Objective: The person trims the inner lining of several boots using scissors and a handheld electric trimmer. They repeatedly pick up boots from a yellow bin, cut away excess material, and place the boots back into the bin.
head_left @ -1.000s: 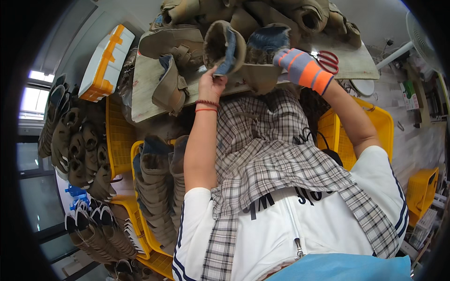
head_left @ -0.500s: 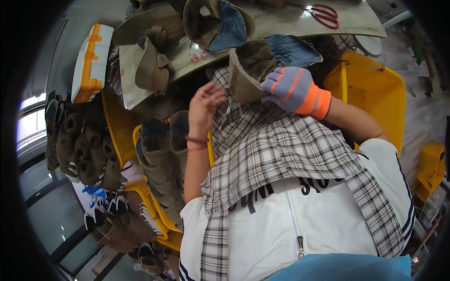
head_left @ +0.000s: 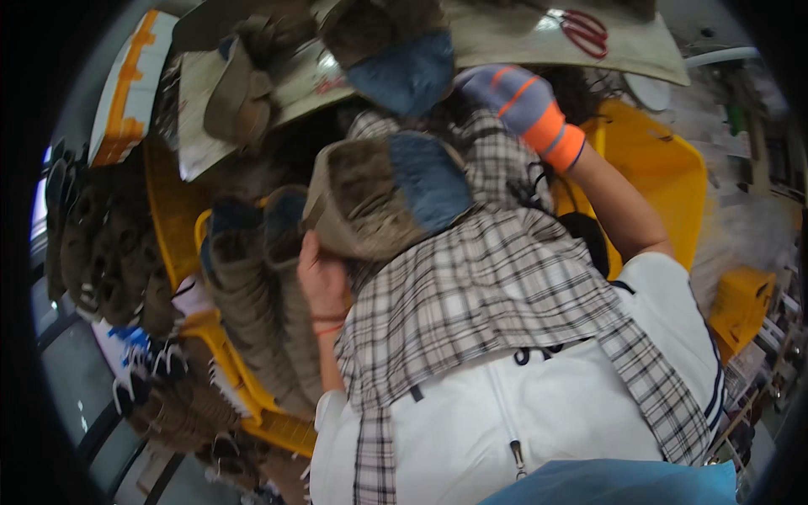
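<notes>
A brown shoe upper [head_left: 353, 227], with a furry lining and a blue fleece part, lies over my lap above the checked apron [head_left: 488, 278]. My bare left hand [head_left: 322, 276] grips its lower left edge, thumb on the outside. My right hand [head_left: 513, 97], in a grey and orange glove, is raised at the table edge, beside a second blue-lined upper [head_left: 404, 76]. Its fingers are blurred, so whether they touch that upper does not show. Another brown upper [head_left: 236, 105] hangs over the table's edge to the left.
Red-handled scissors [head_left: 583, 34] lie on the worktable [head_left: 480, 42]. Yellow crates [head_left: 652, 177] stand at my right, and a yellow basket [head_left: 278, 429] with stacked brown uppers [head_left: 261, 311] at my left. A white box with orange tape [head_left: 135, 84] is at far left.
The upper has moved left and down toward my lap, and my left hand has taken hold of it. My right hand has let it go and moved up to the table edge.
</notes>
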